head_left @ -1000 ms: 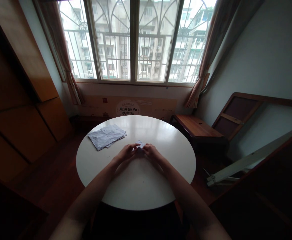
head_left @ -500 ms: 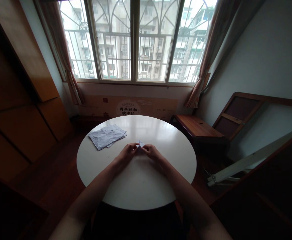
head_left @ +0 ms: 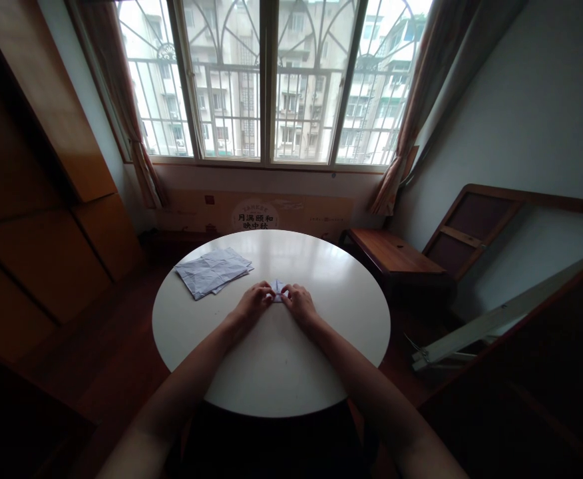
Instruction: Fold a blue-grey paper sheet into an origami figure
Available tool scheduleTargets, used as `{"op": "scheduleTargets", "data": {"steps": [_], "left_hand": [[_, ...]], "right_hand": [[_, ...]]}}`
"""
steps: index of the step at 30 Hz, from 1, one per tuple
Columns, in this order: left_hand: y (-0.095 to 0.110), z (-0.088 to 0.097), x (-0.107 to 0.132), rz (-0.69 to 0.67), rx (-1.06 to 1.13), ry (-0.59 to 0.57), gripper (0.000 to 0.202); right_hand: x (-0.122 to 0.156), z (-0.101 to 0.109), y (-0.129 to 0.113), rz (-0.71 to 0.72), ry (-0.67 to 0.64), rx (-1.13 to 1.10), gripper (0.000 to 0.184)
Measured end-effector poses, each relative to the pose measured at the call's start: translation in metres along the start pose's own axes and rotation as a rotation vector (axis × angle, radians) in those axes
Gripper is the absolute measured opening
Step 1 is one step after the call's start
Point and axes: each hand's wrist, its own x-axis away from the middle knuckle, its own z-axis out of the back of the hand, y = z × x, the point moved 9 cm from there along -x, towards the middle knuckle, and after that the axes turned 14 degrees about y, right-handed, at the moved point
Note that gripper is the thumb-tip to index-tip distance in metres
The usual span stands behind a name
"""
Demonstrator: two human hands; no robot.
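A small folded piece of pale paper (head_left: 278,297) lies at the middle of the round white table (head_left: 281,359), between my two hands. My left hand (head_left: 255,299) pinches its left side with bent fingers. On the opposite side, my right hand (head_left: 298,302) grips the paper between thumb and fingers. The fingers hide part of the folds. To the left of my hands rests a stack of creased pale paper sheets (head_left: 214,271), touched by neither hand.
A wooden bench (head_left: 396,253) stands beyond the table's right edge, with a brown framed panel (head_left: 464,229) leaning at the wall. Wooden cabinets (head_left: 86,233) line the left side. A printed cardboard panel (head_left: 296,209) sits under the window (head_left: 266,86).
The folded paper now lies flatter and shows more of its surface between my hands. Its raised point has come down, and my fingers have shifted along its sides. The stack has stayed put.
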Motion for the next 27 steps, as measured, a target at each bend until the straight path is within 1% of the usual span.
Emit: {"op": "scheduleTargets", "data": {"steps": [3,5,8,12,14,16,19,23,25,27], "left_hand": [[0.002,-0.003,0.001,-0.047,0.009,-0.017,0.017],[0.001,-0.005,0.001,-0.053,0.003,-0.035,0.018],[-0.001,-0.007,0.001,-0.046,-0.064,-0.06,0.021],[-0.001,-0.008,0.002,-0.05,-0.188,-0.13,0.028],[-0.001,-0.008,0.004,-0.051,-0.249,-0.162,0.036],[-0.003,-0.008,0.005,-0.033,-0.305,-0.176,0.044],[-0.004,-0.009,0.008,-0.033,-0.344,-0.184,0.051],[0.008,-0.009,0.007,-0.119,-0.319,-0.166,0.052],[0.013,-0.009,0.007,-0.141,-0.284,-0.163,0.05],[0.015,-0.01,0.007,-0.13,-0.27,-0.164,0.045]], "right_hand": [[0.0,-0.002,0.001,-0.011,-0.015,0.009,0.021],[-0.001,-0.003,0.002,-0.017,-0.024,0.019,0.02],[-0.001,-0.002,0.001,-0.006,-0.016,0.048,0.02],[0.001,0.002,-0.011,0.103,-0.008,0.071,0.023],[0.004,0.003,-0.016,0.155,-0.01,0.073,0.025],[0.005,0.003,-0.017,0.174,-0.014,0.095,0.026],[0.005,-0.001,-0.013,0.155,-0.036,0.149,0.028],[0.003,-0.005,-0.005,0.104,-0.066,0.181,0.039],[0.002,-0.006,-0.002,0.088,-0.079,0.184,0.043],[0.001,-0.007,0.0,0.083,-0.092,0.184,0.045]]}}
